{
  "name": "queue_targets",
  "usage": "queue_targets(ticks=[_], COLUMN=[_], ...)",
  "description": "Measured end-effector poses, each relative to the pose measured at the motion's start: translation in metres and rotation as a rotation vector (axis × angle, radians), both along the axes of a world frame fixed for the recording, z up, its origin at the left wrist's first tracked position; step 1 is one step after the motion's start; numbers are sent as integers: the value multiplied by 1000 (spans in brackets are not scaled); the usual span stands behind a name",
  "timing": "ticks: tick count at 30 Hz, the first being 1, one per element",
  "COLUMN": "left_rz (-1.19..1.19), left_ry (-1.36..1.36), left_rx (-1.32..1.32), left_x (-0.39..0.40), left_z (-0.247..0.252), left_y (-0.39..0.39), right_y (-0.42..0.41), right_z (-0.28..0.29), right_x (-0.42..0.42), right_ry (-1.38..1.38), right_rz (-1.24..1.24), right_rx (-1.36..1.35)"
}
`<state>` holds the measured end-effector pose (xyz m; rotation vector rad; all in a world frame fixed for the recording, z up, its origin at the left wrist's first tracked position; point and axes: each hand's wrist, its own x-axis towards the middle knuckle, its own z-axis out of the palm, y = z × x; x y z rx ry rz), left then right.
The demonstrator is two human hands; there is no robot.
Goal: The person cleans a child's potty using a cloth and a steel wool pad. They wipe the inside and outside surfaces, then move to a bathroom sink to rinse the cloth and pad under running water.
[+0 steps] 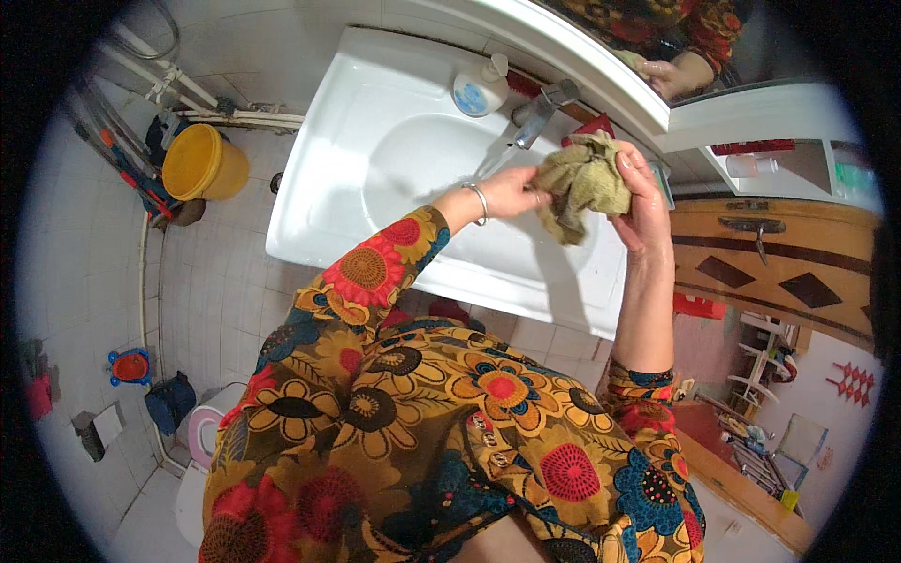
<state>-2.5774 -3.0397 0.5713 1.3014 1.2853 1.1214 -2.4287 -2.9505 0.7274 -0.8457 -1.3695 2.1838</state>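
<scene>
A bunched olive-green cloth point(590, 179) is held up over the right part of a white washbasin point(394, 162). My right hand point(644, 200) grips it from the right, looking wet. At the cloth's left edge is my left hand point(510, 193), with a bangle at the wrist; its fingertips are partly hidden and blurred, so its hold is unclear. Just behind the hands stands a chrome faucet point(538, 116), with what looks like a thin stream below its spout. On the basin's back ledge, left of the faucet, sits a white pump bottle point(482, 88) bearing a blue label.
A mirror point(760, 42) and white shelf point(767, 165) rise behind the basin. To the right is a wooden door point(774, 260) with a metal handle. A yellow bucket point(200, 165) stands on the left, near wall pipes point(239, 116). Lower left is a toilet with a pink seat point(205, 433).
</scene>
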Motion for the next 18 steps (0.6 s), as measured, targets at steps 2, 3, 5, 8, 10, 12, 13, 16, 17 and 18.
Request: queue_targets(ticks=[2,3,5,8,10,12,13,16,17,18], left_rz=[169,285,448,268,229,382,437,575,592,588], left_ry=[-155,-286,-161,702,863,631,497,150,-10,11], left_rx=[-179,-191,-116,-303,-436,-439,-415,-324,-275,-217], left_x=[-9,-19,-41,-60,-75,-75,-68,-75,-71,-74], left_z=[-4,-12,-45,-51,-68,-56,-46,-19,-7,1], left_y=[-5,-14,-30,-48,-66,-65,-54,-74,-69,-67], right_y=[-5,-5,3,18,8,-13,-10,-76,-81,-86], right_z=[-16,-33,-89,-216,-273,-316,-359,-322,-327,-318], right_x=[0,2,11,59,62,67,88,9,2,-14], right_ry=[-2,-15,-134,-762,-990,-1041,-975,-817,-710,-662], right_rz=[-6,-18,-70,149,408,611,654,890,877,927], right_rx=[-26,-44,-15,426,673,696,666,763,755,629])
